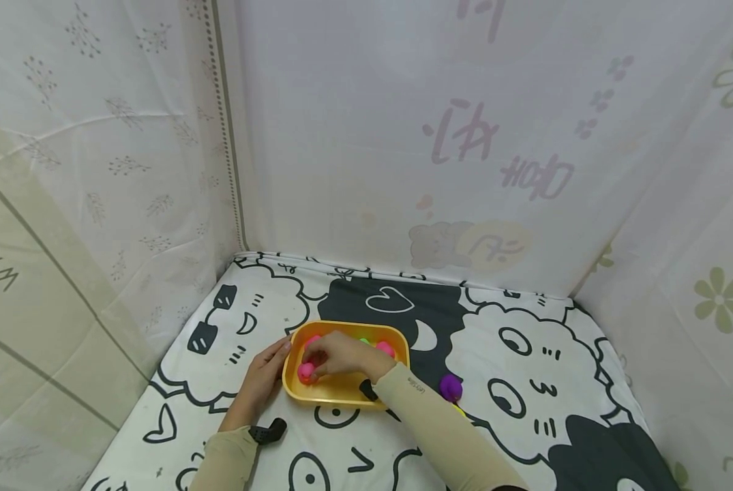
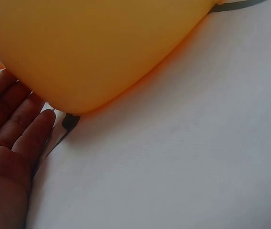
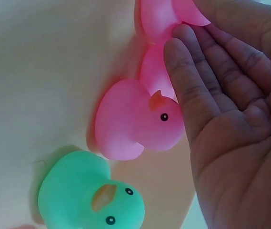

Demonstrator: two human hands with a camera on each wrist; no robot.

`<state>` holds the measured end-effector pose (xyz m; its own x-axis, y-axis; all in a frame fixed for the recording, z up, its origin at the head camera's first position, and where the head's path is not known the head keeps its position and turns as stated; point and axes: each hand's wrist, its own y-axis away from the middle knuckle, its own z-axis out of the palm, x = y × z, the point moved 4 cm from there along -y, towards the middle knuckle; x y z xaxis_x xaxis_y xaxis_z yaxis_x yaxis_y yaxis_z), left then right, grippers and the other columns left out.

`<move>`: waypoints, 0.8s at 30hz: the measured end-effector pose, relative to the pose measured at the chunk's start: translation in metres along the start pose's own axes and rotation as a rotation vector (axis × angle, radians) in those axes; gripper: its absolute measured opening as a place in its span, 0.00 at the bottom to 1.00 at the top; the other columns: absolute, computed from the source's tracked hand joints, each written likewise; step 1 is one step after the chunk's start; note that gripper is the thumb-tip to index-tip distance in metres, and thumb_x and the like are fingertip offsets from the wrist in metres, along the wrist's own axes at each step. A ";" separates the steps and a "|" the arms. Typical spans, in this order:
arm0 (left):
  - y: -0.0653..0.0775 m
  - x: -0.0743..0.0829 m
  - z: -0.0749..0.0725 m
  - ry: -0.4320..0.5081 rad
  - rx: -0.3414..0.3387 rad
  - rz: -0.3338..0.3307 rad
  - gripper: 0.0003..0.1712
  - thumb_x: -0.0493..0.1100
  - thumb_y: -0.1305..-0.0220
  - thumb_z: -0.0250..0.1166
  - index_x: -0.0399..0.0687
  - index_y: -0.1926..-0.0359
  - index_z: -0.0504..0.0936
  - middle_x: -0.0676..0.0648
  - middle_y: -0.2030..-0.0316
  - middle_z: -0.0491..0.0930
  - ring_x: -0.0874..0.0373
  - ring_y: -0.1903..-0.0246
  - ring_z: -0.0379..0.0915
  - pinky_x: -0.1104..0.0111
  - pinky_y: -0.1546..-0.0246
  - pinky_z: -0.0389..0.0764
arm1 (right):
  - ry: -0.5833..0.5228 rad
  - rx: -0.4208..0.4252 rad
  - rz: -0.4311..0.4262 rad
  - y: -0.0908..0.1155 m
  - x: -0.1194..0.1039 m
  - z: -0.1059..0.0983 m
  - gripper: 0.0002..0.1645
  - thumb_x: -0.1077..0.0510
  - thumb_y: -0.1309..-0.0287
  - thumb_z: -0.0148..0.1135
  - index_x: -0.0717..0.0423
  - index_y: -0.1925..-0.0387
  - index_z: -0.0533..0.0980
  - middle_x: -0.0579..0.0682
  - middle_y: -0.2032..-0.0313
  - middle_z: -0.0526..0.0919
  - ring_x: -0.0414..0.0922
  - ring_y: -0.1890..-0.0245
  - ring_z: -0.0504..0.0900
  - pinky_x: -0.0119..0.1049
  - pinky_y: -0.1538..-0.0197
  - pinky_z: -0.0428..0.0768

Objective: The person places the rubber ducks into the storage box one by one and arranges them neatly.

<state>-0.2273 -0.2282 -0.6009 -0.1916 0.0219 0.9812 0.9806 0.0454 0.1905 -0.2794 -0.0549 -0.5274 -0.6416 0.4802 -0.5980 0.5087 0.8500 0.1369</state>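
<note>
A yellow-orange plastic basin (image 1: 335, 397) sits on the cloth with several small rubber ducks inside. My right hand (image 1: 341, 354) reaches into its left end and pinches a pink rubber duck (image 1: 306, 373) between thumb and fingertips. In the right wrist view, that hand (image 3: 235, 105) is beside another pink duck (image 3: 121, 119) and a green duck (image 3: 73, 186) on the basin floor. My left hand (image 1: 264, 375) is at the basin's left end. Its fingers (image 2: 23, 114) rest fairly straight against the outer wall in the left wrist view.
Right of the basin lie a purple round object (image 1: 451, 387) and a yellow thing (image 1: 459, 410), partly hidden by my right sleeve. A black-and-white cartoon cloth (image 1: 354, 457) covers the surface. Pale printed curtains (image 1: 366, 136) enclose the back and sides.
</note>
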 end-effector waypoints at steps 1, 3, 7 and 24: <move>0.000 0.000 0.000 -0.003 -0.003 0.001 0.38 0.69 0.31 0.57 0.53 0.30 0.73 0.49 0.30 0.70 0.50 0.33 0.67 0.72 0.42 0.76 | 0.002 0.000 -0.001 0.000 0.000 0.000 0.14 0.53 0.43 0.74 0.45 0.55 0.83 0.33 0.65 0.80 0.33 0.63 0.76 0.19 0.54 0.77; 0.000 0.000 0.001 -0.002 -0.009 0.003 0.38 0.68 0.31 0.57 0.53 0.29 0.73 0.49 0.30 0.69 0.50 0.32 0.66 0.72 0.41 0.76 | -0.001 -0.001 -0.003 0.001 -0.001 -0.001 0.14 0.53 0.43 0.74 0.45 0.55 0.83 0.33 0.65 0.80 0.32 0.62 0.76 0.19 0.54 0.77; 0.000 0.000 0.001 0.009 -0.014 0.004 0.38 0.68 0.31 0.57 0.52 0.29 0.72 0.49 0.30 0.69 0.51 0.31 0.64 0.73 0.41 0.75 | 0.013 0.000 -0.016 0.002 -0.002 -0.001 0.14 0.52 0.42 0.73 0.45 0.54 0.83 0.33 0.64 0.81 0.32 0.62 0.76 0.19 0.53 0.77; 0.000 0.000 0.001 0.033 -0.020 0.016 0.37 0.67 0.31 0.57 0.52 0.30 0.73 0.49 0.30 0.69 0.51 0.32 0.65 0.76 0.45 0.76 | 0.013 0.013 -0.043 0.009 -0.004 -0.007 0.18 0.52 0.41 0.73 0.48 0.49 0.83 0.34 0.59 0.83 0.31 0.59 0.77 0.19 0.51 0.77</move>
<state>-0.2274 -0.2270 -0.6013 -0.1748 -0.0108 0.9845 0.9842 0.0257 0.1750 -0.2761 -0.0478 -0.5181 -0.6706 0.4465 -0.5925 0.4879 0.8670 0.1012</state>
